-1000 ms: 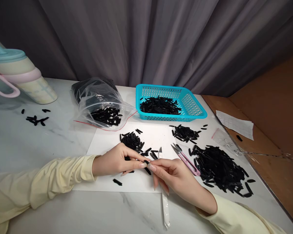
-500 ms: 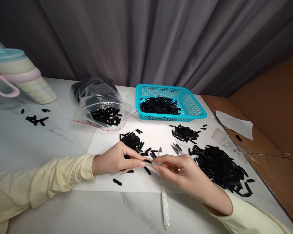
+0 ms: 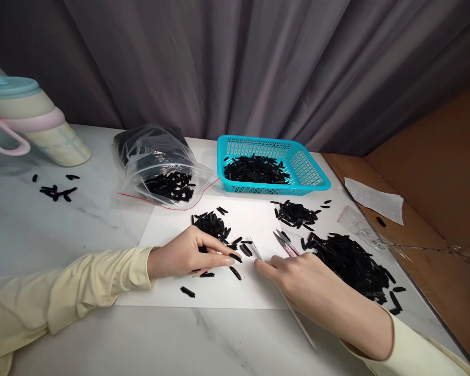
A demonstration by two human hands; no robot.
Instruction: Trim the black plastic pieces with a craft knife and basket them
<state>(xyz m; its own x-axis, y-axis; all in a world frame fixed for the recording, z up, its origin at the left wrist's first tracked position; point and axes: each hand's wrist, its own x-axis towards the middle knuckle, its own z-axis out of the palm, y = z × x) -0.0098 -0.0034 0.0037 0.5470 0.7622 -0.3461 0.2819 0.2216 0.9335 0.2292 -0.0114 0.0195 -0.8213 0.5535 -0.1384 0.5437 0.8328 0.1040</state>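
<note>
Between thumb and forefinger, my left hand [image 3: 198,253] pinches one small black elongated piece [image 3: 236,258] over the white sheet [image 3: 223,297]. My right hand [image 3: 293,274] is closed around a slim knife [image 3: 304,334]; its narrow blade points away over the sheet and its pale handle sticks out below the hand. What kind of black material it is I cannot tell. A pile of such pieces [image 3: 210,223] lies just beyond my left hand, with several loose ones around my fingertips. Small pink-handled scissors [image 3: 286,243] rest beyond my right hand.
A blue basket [image 3: 325,184] with black pieces stands at the back, beside an open zip bag [image 3: 168,166] of them. A large heap [image 3: 350,263] and a smaller pile [image 3: 296,213] lie right. A cup [image 3: 58,130] stands left; paper [image 3: 376,200] lies by the cardboard.
My right hand has left the black piece, moved right and closed on the knife, which now lies at a slant. My left hand still pinches the piece.
</note>
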